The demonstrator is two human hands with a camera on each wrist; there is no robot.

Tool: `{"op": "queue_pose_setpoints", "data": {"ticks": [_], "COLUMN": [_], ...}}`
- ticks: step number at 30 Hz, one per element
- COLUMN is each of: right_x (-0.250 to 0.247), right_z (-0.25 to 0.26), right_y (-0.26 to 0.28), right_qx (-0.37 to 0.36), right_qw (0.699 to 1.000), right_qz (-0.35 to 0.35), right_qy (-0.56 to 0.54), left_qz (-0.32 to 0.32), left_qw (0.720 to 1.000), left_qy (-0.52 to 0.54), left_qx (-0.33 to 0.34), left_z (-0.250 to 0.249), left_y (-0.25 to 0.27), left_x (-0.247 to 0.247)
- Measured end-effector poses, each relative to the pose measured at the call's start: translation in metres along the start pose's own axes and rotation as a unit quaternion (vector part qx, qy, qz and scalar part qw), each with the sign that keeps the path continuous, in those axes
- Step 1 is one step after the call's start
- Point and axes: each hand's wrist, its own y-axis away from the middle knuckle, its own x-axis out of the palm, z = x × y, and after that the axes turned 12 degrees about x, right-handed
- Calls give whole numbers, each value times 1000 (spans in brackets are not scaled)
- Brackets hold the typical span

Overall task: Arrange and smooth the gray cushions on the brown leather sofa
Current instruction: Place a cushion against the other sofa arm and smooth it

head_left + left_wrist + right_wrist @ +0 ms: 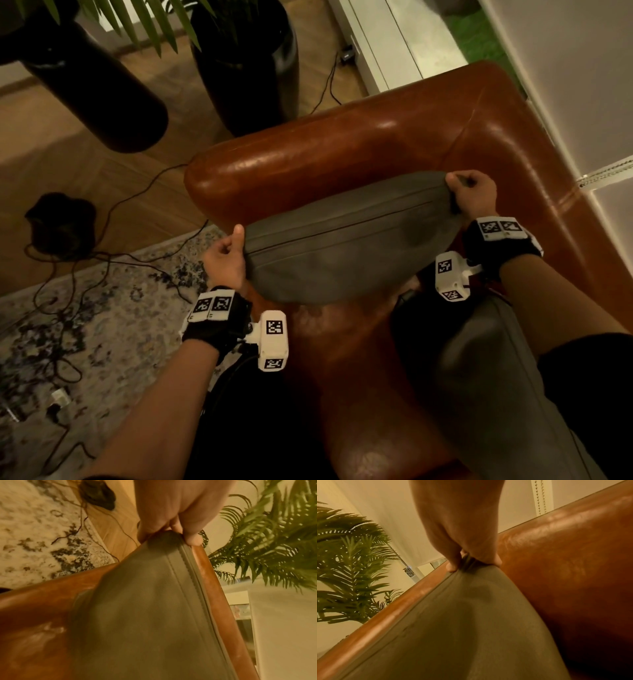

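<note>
Head view: gray cushion [346, 240] taut, zipper seam up.

Brown leather sofa [359, 144], gray cushion [479, 370] atop.

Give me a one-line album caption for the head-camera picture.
Both hands, left hand and right hand, grip opposite corners of a plump gray fabric cushion above the glossy brown leather sofa.

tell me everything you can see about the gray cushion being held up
The gray cushion is a plump, smooth fabric pillow with a zipper seam along its upper edge. The left hand grips one top corner, the right hand pinches the other. It hangs stretched between them over the brown leather sofa, near the armrest.
</note>
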Motion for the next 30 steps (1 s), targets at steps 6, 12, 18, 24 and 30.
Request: {"op": "queue_pose_setpoints", "data": {"ticks": [6, 12, 18, 24, 30], "right_x": [-4, -16, -14, -11, 39], "right_z": [-2, -12, -5, 0, -5], "right_y": [6, 7, 13, 15, 66], "right_qx": [4, 29, 1, 18, -227], "right_qw": [999, 999, 998, 997, 949], "right_qz": [15, -33, -55, -68, -161], "right_qy": [-42, -23, -4, -2, 147], "left_qz": [15, -32, -11, 0, -21], "left_qw": [997, 993, 995, 990, 917], "left_qy": [-54, -77, -62, -52, -283], "left_qx": [54, 82, 80, 127, 281], "left_z": [1, 2, 6, 9, -6], "left_y": [0, 4, 24, 16, 32], "left_x": [4, 12, 10, 11, 23]}}
